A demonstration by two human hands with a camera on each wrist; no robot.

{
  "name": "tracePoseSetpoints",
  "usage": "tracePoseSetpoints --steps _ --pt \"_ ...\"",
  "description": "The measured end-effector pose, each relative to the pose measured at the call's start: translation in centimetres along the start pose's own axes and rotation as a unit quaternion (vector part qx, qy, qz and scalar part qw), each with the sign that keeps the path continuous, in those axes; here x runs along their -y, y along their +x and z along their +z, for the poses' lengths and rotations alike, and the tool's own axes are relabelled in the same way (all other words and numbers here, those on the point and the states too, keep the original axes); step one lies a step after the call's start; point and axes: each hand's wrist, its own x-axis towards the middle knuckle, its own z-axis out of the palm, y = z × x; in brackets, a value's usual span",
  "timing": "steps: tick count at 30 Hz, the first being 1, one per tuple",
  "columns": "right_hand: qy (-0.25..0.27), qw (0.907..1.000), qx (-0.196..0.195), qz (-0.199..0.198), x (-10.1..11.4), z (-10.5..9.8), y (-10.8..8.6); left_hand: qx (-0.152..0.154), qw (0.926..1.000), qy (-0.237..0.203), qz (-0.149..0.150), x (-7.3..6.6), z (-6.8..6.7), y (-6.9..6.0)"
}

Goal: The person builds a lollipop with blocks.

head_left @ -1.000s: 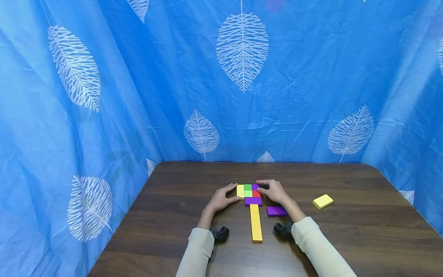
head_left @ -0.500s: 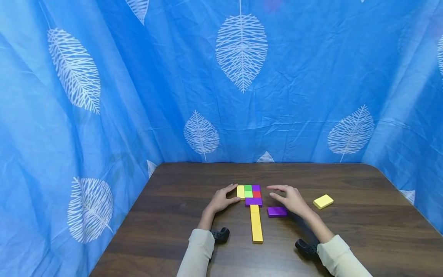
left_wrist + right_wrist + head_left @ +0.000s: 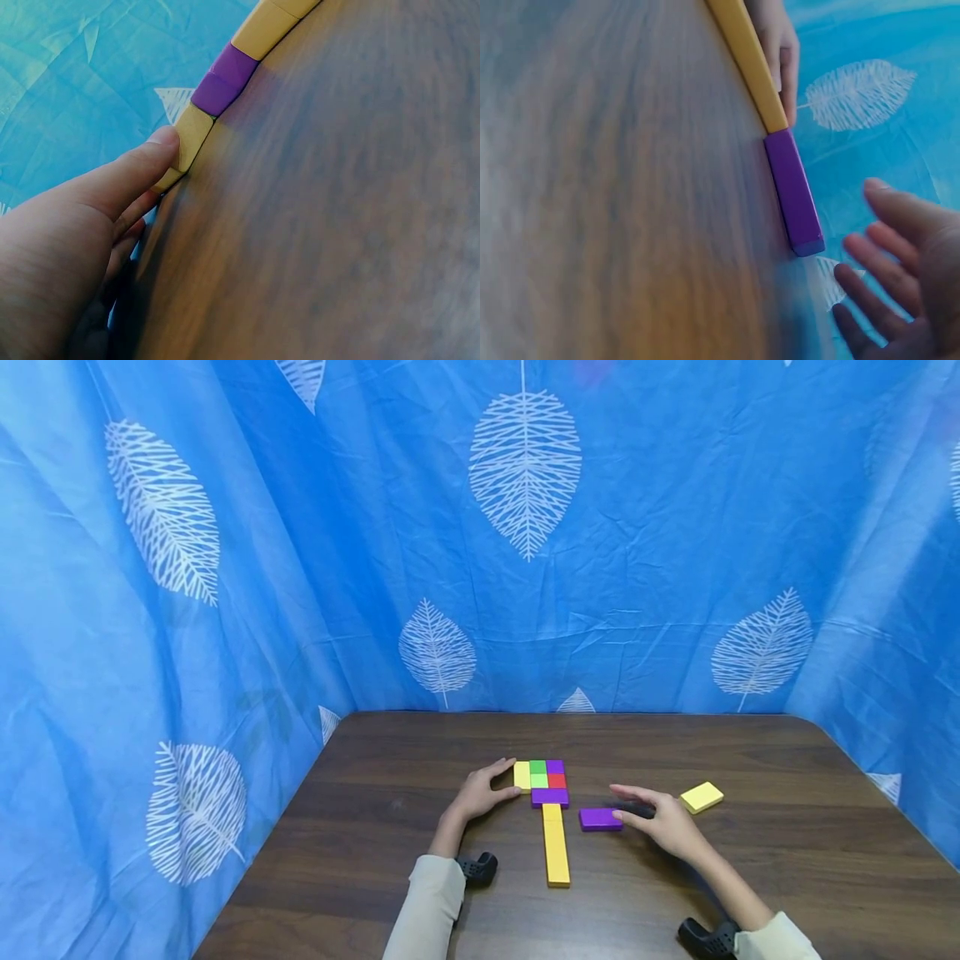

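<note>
On the brown table lies a flat arrangement of coloured blocks: a light yellow block point(image 3: 522, 777), two green blocks point(image 3: 538, 774), a small purple one, a red one point(image 3: 556, 782), a wider purple block point(image 3: 550, 797) below them and a long yellow strip point(image 3: 556, 847). My left hand point(image 3: 474, 795) pinches the light yellow block by its ends, thumb point(image 3: 161, 142) at the near end in the left wrist view. My right hand point(image 3: 670, 827) hovers with spread fingers, holding nothing, just right of a loose purple block point(image 3: 600, 819). A gap shows between them in the right wrist view.
Another loose yellow block point(image 3: 701, 797) lies to the right, beyond my right hand. A blue curtain point(image 3: 630, 610) with white leaf prints hangs behind the table. Each wrist wears a black device point(image 3: 480, 869).
My right hand has let go of the arrangement's right side and moved right and nearer, to beside the loose purple block. The left hand has stayed in place.
</note>
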Motion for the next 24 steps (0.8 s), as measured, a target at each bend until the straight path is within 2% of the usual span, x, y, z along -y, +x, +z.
tracePoseSetpoints --steps 9,18,24 --pt "-0.066 0.9978 0.010 -0.001 -1.1 0.7 -0.6 0.001 1.0000 -0.006 0.001 0.1 0.1 0.0" --pt "-0.071 0.9974 0.003 0.011 -1.0 0.8 -0.7 -0.001 1.0000 -0.006 -0.001 -0.1 0.0 -0.1" --pt "-0.057 0.9979 0.024 0.018 -0.5 0.0 -0.8 0.000 1.0000 -0.004 -0.003 0.1 0.0 0.0"
